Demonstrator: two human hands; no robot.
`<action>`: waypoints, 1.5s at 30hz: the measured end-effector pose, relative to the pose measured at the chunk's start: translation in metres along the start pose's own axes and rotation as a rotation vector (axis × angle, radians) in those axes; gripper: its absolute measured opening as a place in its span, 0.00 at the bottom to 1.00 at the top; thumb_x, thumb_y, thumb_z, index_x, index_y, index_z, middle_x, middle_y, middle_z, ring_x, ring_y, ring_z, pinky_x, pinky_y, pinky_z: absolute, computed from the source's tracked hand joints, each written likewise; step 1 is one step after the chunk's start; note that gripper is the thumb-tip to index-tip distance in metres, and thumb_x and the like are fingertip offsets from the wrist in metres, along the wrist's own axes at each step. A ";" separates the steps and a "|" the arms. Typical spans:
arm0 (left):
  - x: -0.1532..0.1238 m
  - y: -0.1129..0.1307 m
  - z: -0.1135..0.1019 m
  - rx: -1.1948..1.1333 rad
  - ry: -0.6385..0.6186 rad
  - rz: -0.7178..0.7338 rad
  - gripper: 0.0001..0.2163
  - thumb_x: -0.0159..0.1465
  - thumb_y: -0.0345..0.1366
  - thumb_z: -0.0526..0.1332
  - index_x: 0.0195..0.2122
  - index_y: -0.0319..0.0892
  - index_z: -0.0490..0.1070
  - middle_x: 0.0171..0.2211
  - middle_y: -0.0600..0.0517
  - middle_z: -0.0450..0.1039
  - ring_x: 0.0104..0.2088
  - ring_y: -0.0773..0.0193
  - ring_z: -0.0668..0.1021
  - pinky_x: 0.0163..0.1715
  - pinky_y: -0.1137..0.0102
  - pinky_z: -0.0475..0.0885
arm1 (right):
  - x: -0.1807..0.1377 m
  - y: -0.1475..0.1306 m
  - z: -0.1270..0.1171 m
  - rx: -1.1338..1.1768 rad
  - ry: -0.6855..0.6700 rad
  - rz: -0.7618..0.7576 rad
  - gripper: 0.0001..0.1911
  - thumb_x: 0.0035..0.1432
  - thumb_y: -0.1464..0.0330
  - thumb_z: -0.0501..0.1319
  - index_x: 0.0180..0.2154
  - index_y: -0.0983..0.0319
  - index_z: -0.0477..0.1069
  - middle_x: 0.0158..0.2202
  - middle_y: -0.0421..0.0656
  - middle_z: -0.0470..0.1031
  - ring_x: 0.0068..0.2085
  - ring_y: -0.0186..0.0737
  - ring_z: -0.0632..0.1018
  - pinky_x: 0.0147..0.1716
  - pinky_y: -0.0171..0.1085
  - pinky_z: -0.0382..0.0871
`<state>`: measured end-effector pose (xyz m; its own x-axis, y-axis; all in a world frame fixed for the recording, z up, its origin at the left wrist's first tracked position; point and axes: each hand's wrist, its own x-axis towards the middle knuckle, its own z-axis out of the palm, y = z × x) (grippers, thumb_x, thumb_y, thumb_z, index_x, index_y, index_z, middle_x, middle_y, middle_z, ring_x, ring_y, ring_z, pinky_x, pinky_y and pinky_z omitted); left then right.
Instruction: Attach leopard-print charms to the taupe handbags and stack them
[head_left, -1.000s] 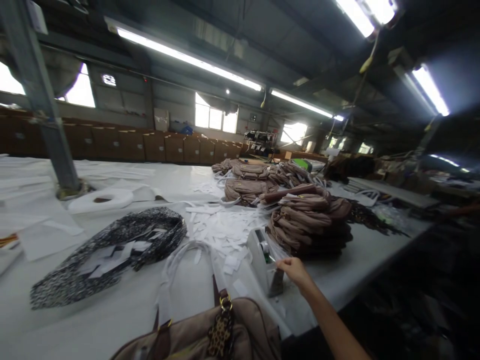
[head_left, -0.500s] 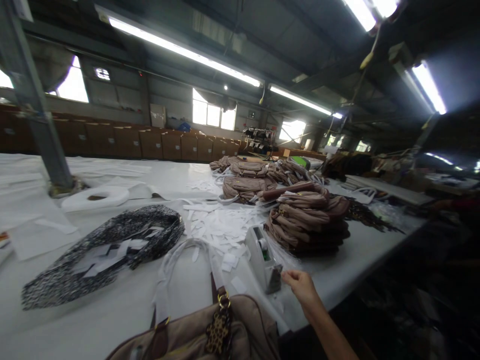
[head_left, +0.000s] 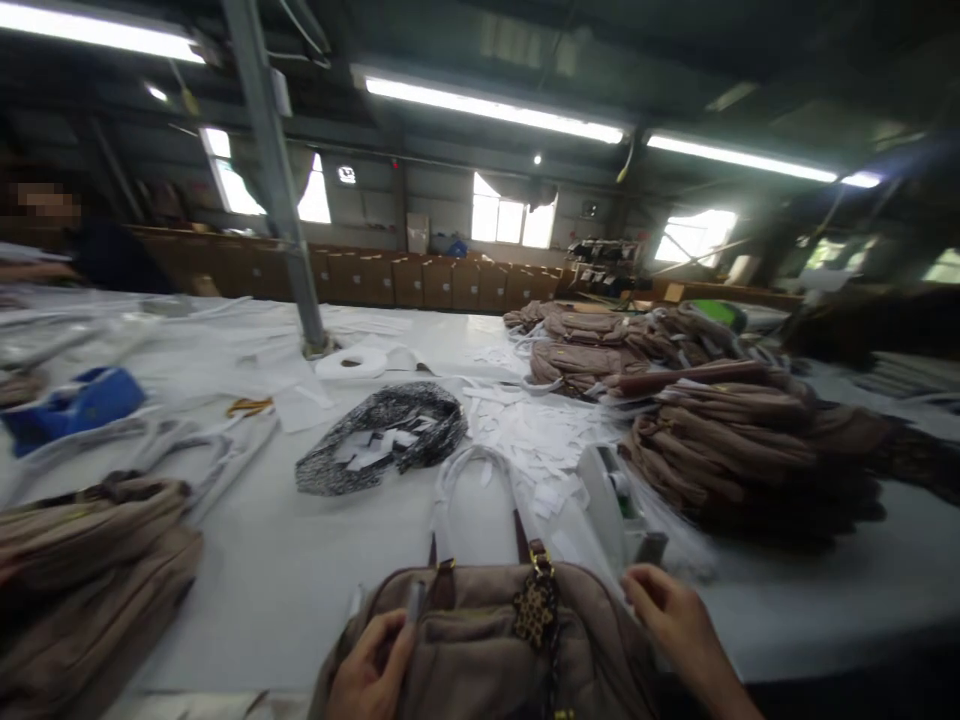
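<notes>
A taupe fabric handbag [head_left: 480, 650] lies in front of me, its white-wrapped handles [head_left: 442, 490] standing up. From its front hangs a leopard-print charm [head_left: 534, 610]. At the bag's left side my left hand [head_left: 371, 665] is closed, with a small silvery-grey strip [head_left: 415, 602] sticking up from the fingers. My right hand [head_left: 675, 620] is pinched by the bag's right edge, just below the grey tape dispenser [head_left: 611, 510]. Whatever lies between its fingertips is too small to make out.
Brown folded bags [head_left: 720, 450] are piled at right, beyond the dispenser. White paper scraps [head_left: 525, 430] and a black-and-white speckled cloth ring [head_left: 450, 410] cover mid-table. At left lie another bag [head_left: 97, 570] and a blue dispenser [head_left: 82, 400]. A post [head_left: 281, 190] rises behind; a person is far left.
My view has swung left, bringing the second bag and blue dispenser in. My left hand has come into sight on the bag. The right hand, still pinched, is now closer to the bag's edge.
</notes>
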<state>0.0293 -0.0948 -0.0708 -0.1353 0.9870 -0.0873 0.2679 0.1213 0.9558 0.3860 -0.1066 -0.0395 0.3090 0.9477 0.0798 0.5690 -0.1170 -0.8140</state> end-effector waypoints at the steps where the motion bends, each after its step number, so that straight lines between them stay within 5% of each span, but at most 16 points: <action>1: -0.001 0.000 0.000 -0.019 -0.006 0.019 0.15 0.52 0.51 0.61 0.33 0.48 0.75 0.34 0.58 0.80 0.39 0.60 0.80 0.39 0.76 0.74 | -0.004 -0.022 0.012 0.025 -0.136 -0.089 0.15 0.54 0.57 0.56 0.27 0.61 0.73 0.25 0.42 0.74 0.29 0.41 0.74 0.28 0.34 0.64; 7: -0.006 -0.002 0.003 -0.087 -0.008 0.105 0.12 0.57 0.47 0.60 0.36 0.46 0.74 0.36 0.56 0.79 0.38 0.61 0.79 0.38 0.74 0.73 | -0.026 -0.139 0.098 0.132 -0.659 -0.424 0.09 0.53 0.65 0.60 0.28 0.62 0.76 0.23 0.38 0.74 0.25 0.33 0.70 0.24 0.29 0.59; 15: -0.005 -0.010 0.006 -0.099 -0.033 0.156 0.11 0.61 0.43 0.56 0.38 0.42 0.72 0.35 0.50 0.76 0.39 0.59 0.77 0.39 0.71 0.72 | -0.016 -0.133 0.169 0.036 -0.657 -0.465 0.08 0.50 0.72 0.59 0.23 0.64 0.75 0.21 0.38 0.74 0.24 0.32 0.69 0.23 0.29 0.57; 22: -0.005 -0.009 0.007 -0.086 -0.012 0.164 0.10 0.62 0.43 0.55 0.37 0.44 0.72 0.35 0.52 0.76 0.38 0.60 0.77 0.39 0.71 0.72 | -0.011 -0.132 0.176 0.030 -0.564 -0.346 0.06 0.47 0.73 0.61 0.21 0.65 0.74 0.18 0.37 0.70 0.23 0.31 0.67 0.23 0.29 0.56; 28: -0.007 -0.004 0.006 -0.112 -0.030 0.156 0.10 0.61 0.42 0.56 0.36 0.44 0.72 0.34 0.52 0.76 0.37 0.61 0.77 0.38 0.72 0.72 | -0.010 -0.134 0.177 0.121 -0.676 -0.363 0.06 0.47 0.74 0.58 0.22 0.65 0.73 0.19 0.36 0.67 0.23 0.30 0.65 0.22 0.28 0.54; 32: -0.007 -0.005 0.004 -0.127 -0.070 0.152 0.10 0.62 0.43 0.55 0.36 0.44 0.71 0.35 0.52 0.76 0.38 0.61 0.77 0.40 0.72 0.72 | -0.013 -0.129 0.179 0.123 -0.622 -0.347 0.07 0.48 0.74 0.57 0.21 0.65 0.70 0.19 0.35 0.65 0.23 0.30 0.64 0.22 0.29 0.53; 39: -0.001 -0.014 0.009 -0.128 0.103 0.091 0.14 0.59 0.48 0.58 0.38 0.43 0.71 0.26 0.54 0.76 0.28 0.62 0.78 0.29 0.72 0.73 | -0.016 -0.126 0.177 0.086 -0.579 -0.428 0.08 0.48 0.74 0.57 0.19 0.64 0.66 0.17 0.34 0.62 0.22 0.29 0.62 0.22 0.29 0.52; 45: -0.003 -0.009 0.001 -0.004 -0.041 0.171 0.11 0.61 0.43 0.55 0.38 0.46 0.73 0.37 0.53 0.77 0.37 0.62 0.78 0.37 0.73 0.73 | -0.008 -0.127 0.171 -0.026 -0.641 -0.679 0.08 0.52 0.74 0.57 0.22 0.63 0.69 0.20 0.36 0.69 0.24 0.31 0.67 0.23 0.29 0.54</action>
<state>0.0285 -0.0986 -0.0792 -0.0488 0.9967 0.0657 0.2801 -0.0494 0.9587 0.1814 -0.0482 -0.0349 -0.5712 0.7974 0.1944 0.4931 0.5228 -0.6954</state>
